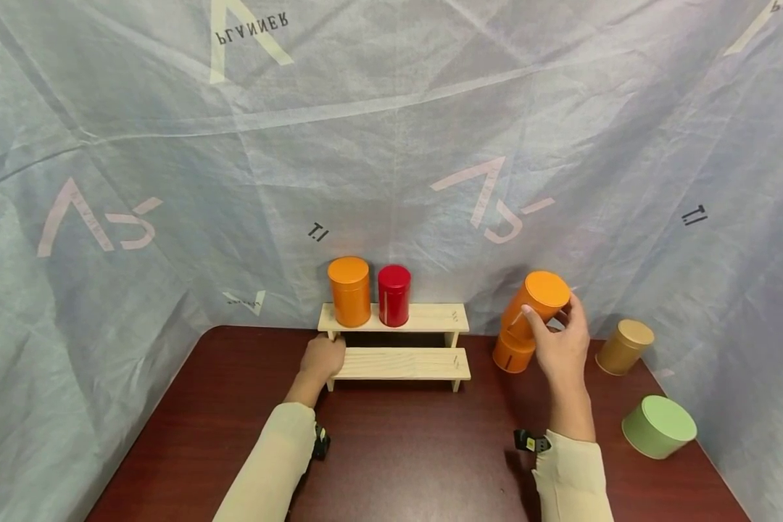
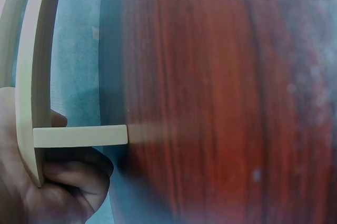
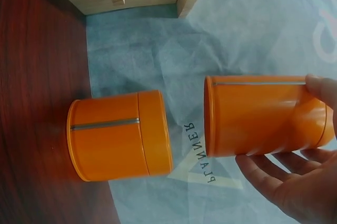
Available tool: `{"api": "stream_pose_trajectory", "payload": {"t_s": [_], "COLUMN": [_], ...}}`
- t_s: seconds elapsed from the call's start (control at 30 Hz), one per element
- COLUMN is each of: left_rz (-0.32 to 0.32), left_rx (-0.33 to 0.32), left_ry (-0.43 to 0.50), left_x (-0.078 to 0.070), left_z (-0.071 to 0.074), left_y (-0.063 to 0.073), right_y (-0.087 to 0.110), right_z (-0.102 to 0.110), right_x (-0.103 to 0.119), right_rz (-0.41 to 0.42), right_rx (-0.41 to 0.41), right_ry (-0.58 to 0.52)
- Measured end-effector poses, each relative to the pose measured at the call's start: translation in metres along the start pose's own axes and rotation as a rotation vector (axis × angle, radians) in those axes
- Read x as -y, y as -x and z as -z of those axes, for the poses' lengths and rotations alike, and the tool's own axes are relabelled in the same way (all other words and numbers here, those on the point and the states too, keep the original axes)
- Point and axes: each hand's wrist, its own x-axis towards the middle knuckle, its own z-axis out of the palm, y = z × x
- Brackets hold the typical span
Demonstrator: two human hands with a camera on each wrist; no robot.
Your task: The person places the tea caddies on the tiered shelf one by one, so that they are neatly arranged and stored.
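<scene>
My right hand (image 1: 563, 348) holds an orange tin (image 1: 535, 301), thumb on one side and fingers on the other. In the right wrist view that tin hangs above a shorter orange tin (image 3: 116, 137), with a gap between them. The shorter one stands upright on the table. At the left end of a two-step wooden rack (image 1: 398, 364), my left hand (image 1: 324, 355) grips the lower step, its fingers curled under the board beside the leg in the left wrist view. Another orange tin (image 1: 350, 293) and a red tin (image 1: 394, 296) stand on the upper step.
A gold tin (image 1: 625, 348) stands at the right near the cloth, and a low green tin (image 1: 659, 428) sits closer along the table's right edge. Grey cloth (image 1: 391, 145) hangs behind and beside the dark red wooden table (image 1: 417, 457).
</scene>
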Motion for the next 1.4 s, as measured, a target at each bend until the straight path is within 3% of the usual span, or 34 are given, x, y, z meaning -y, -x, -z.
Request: {"api": "stream_pose_trajectory", "payload": {"t_s": [0.73,1.4], "left_rz": [-0.029,-0.027], "left_rx": [-0.035,-0.012], "left_ry": [-0.015,0.003], "left_x": [-0.001,0.0], "left_z": [0.001,-0.001], "left_y": [-0.001,0.0], "right_y": [0.01,0.024], "right_z": [-0.021,-0.045], "right_x": [0.016,0.028], "right_rz": [0.111,0.218], "right_rx": [0.101,0.255], "right_ry": [-0.083,-0.016]}}
